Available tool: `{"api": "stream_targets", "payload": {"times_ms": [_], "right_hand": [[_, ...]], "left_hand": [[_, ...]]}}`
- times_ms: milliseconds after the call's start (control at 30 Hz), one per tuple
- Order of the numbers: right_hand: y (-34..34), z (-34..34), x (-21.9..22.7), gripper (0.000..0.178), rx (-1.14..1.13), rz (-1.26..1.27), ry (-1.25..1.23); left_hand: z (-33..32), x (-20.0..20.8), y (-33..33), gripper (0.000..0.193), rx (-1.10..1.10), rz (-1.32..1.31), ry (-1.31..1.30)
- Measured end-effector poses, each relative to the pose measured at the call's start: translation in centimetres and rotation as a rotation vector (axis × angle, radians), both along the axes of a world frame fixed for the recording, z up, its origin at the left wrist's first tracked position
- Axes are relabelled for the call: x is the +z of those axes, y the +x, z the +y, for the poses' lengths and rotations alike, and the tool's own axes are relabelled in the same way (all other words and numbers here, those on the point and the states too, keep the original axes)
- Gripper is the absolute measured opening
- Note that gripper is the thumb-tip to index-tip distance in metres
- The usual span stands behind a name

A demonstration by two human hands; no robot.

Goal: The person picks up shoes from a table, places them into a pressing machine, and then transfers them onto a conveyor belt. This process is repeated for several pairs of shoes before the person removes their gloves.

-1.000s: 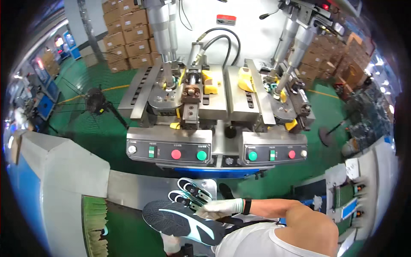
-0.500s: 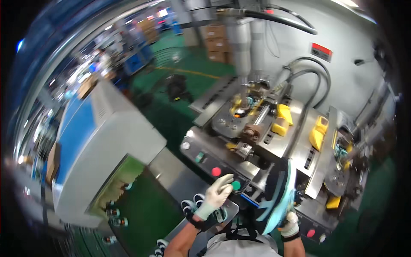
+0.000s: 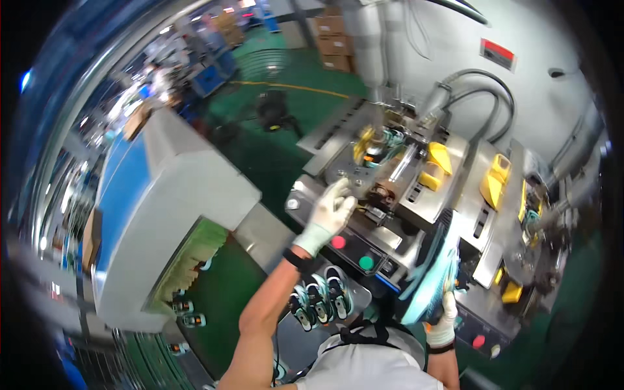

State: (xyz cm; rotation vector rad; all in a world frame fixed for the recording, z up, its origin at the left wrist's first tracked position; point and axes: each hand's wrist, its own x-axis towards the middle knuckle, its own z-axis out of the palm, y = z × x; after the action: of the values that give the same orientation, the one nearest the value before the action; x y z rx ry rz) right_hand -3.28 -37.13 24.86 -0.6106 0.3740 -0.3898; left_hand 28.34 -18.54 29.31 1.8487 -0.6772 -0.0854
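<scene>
My left hand (image 3: pixel 330 214), in a white glove, reaches over the near edge of the metal machine (image 3: pixel 411 231) with its fingers apart and nothing in them. Below its wrist are a red button (image 3: pixel 338 242) and a green button (image 3: pixel 366 262) on the dark control panel. My right hand (image 3: pixel 443 324), also gloved, is closed on a light-blue and black shoe (image 3: pixel 430 286), held tilted in front of the machine. Part of the grip is hidden behind the shoe. Another blue piece (image 3: pixel 392 138) sits in the machine's left station, beyond my left hand.
Several black, white and teal shoes (image 3: pixel 318 300) stand on a grey ledge by my left forearm. A large grey and blue machine (image 3: pixel 188 185) with a green conveyor (image 3: pixel 224 305) is at left. Yellow guards (image 3: pixel 495 183) rise from the metal machine. A floor fan (image 3: pixel 270 110) stands farther back.
My left hand has moved forward and up, from beside the green button to the machine's left station. My right hand still holds the shoe, which has shifted slightly right. The view has shifted a little.
</scene>
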Motion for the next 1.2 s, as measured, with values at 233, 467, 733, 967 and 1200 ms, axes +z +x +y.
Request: {"api": "stream_targets", "payload": {"times_ms": [233,467,733,967,1200], "right_hand": [[2.3,-0.1,1.9,0.068,0.010,0.019,0.018],[1.9,-0.9,4.0,0.086,-0.014,0.052,-0.115],[1.6,-0.9,5.1,0.105,-0.051,0.283,-0.303],[4.2,-0.9,5.5,0.084,0.047,0.310,-0.222],[11.9,1.6,7.0,0.065,0.031,0.214,-0.268]], "left_hand": [[-5.6,-0.9,9.4,0.054,-0.096,-0.381,0.249],[-13.2,-7.2,18.2,0.063,-0.103,-0.244,0.658],[-21.4,-10.4,21.5,0.061,0.106,-0.163,0.799],[-18.1,-1.5,20.6,0.058,0.003,-0.183,0.776],[-0.2,4.1,9.5,0.046,0.139,-0.175,0.183]]}}
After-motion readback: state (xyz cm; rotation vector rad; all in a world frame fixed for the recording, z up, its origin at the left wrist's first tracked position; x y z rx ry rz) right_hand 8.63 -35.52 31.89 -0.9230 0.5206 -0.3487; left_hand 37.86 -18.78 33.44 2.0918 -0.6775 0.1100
